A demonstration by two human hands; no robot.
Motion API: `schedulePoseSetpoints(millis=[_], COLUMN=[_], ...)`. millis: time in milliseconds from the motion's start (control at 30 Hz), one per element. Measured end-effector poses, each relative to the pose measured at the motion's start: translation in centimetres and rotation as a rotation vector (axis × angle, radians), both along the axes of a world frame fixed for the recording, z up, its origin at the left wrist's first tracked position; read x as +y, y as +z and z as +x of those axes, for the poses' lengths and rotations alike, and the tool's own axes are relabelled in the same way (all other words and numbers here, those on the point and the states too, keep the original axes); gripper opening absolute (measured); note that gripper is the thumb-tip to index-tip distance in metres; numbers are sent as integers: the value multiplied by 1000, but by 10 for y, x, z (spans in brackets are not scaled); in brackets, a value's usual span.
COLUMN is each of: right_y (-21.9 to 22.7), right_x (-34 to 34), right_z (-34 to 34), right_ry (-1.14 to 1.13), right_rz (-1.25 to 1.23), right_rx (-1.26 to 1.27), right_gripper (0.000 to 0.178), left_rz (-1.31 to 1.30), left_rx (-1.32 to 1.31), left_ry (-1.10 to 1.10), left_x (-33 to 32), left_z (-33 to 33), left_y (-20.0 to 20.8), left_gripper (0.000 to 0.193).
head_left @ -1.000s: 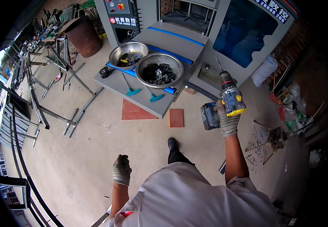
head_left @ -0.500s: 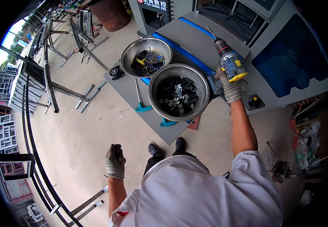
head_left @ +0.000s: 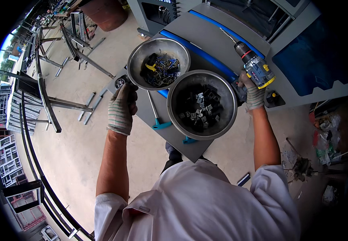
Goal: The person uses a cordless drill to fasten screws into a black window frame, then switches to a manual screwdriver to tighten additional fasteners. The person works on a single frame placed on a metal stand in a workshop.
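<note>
My right hand (head_left: 254,91), in a striped knit glove, is closed around the cordless drill (head_left: 257,69), a grey and yellow tool with its long bit pointing up and left over the grey table (head_left: 196,150). My left hand (head_left: 121,106), gloved with dark fingertips, is raised by the table's left corner. Its fingers are curled, and what they hold, if anything, is hidden. Just beyond it sits a small round black object (head_left: 120,81). Between my hands stand two steel bowls: the farther bowl (head_left: 135,54) holds screws and a yellow piece, the nearer bowl (head_left: 229,120) black and silver small parts.
Two teal-handled tools, one a T-handle wrench (head_left: 161,124), lie by the nearer bowl. Blue strips (head_left: 200,52) run across the table. A grey machine (head_left: 288,96) stands at the right. Metal frames (head_left: 47,100) on stands occupy the left, with a rusty barrel (head_left: 103,15) behind.
My left hand has risen from low beside my body to the table's left corner. The drill, still in my right hand, has shifted slightly right and nearer. My view has moved closer to the table.
</note>
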State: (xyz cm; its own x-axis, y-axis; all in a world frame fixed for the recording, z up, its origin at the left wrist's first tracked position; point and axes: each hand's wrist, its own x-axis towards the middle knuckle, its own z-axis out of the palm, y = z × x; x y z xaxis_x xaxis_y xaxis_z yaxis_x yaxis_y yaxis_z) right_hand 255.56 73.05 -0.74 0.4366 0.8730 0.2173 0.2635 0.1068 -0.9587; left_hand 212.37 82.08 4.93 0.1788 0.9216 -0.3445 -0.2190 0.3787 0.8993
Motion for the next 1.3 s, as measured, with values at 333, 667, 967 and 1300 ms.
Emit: schedulePoseSetpoints(millis=[333, 667, 967, 1300], right_y=[4, 8, 9, 3], right_x=[-1, -4, 6, 12], right_z=[-10, -16, -20, -16], right_ry=[-47, -60, -15, 16], right_rz=[-1, 39, 143, 152], right_rx=[21, -27, -22, -38], right_gripper=[27, 46, 24, 37], left_rz=[332, 434, 213, 592], left_rx=[80, 300, 460, 822], left_ry=[-24, 27, -45, -88], left_x=[78, -32, -116, -132], left_z=[60, 13, -5, 10], left_y=[-27, -38, -81, -83], left_gripper=[31, 27, 22, 17])
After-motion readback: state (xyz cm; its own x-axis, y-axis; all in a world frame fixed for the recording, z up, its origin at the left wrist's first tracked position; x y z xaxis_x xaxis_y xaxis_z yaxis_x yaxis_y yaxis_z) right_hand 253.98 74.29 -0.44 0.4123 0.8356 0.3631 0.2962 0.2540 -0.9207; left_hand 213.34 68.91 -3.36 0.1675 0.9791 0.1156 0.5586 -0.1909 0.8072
